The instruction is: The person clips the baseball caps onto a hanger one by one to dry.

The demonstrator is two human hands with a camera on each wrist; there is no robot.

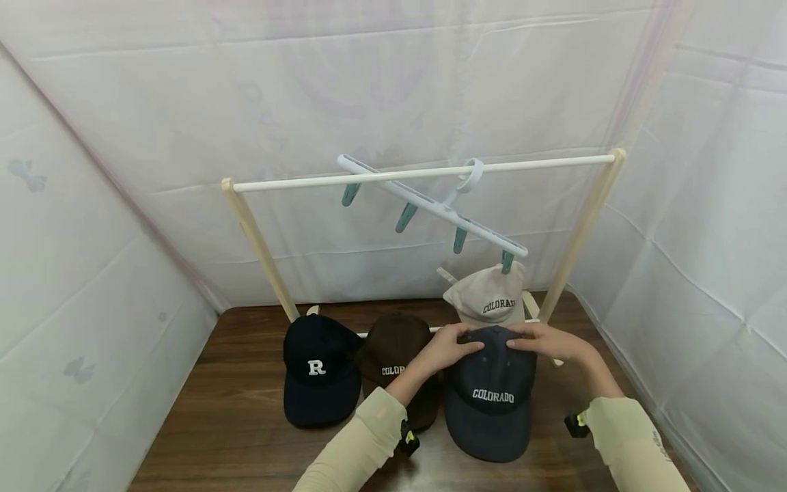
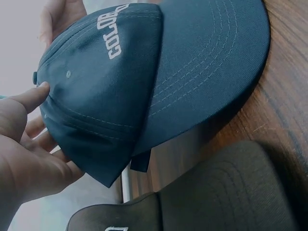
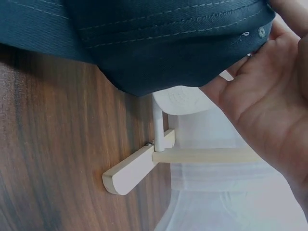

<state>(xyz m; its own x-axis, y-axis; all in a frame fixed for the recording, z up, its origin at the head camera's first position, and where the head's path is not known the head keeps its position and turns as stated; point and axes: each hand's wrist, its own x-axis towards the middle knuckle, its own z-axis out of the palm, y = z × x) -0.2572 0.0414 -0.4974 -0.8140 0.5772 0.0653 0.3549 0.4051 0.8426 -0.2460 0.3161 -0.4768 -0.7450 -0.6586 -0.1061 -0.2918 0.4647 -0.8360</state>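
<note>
A dark blue baseball cap [image 1: 492, 372] with white COLORADO lettering is held upright by both hands, its brim low over the table. My left hand [image 1: 447, 347] grips the left side of the crown, thumb in front; in the left wrist view its fingers [image 2: 45, 139] go behind the fabric. On the crown's other side, my right hand [image 1: 544, 339] holds it the same way; its palm [image 3: 269, 77] shows in the right wrist view. Just behind, a beige COLORADO cap [image 1: 486, 294] hangs from the end green clip [image 1: 507, 262] of a pale clip hanger [image 1: 430, 205].
The hanger hooks over the white rail [image 1: 295, 182] of a wooden-legged rack. To the left on the brown table [image 1: 227, 410] sit a brown cap [image 1: 396, 342] and a black cap [image 1: 316, 342] with a white R. More green clips [image 1: 406, 217] hang along the hanger. White cloth walls surround the table.
</note>
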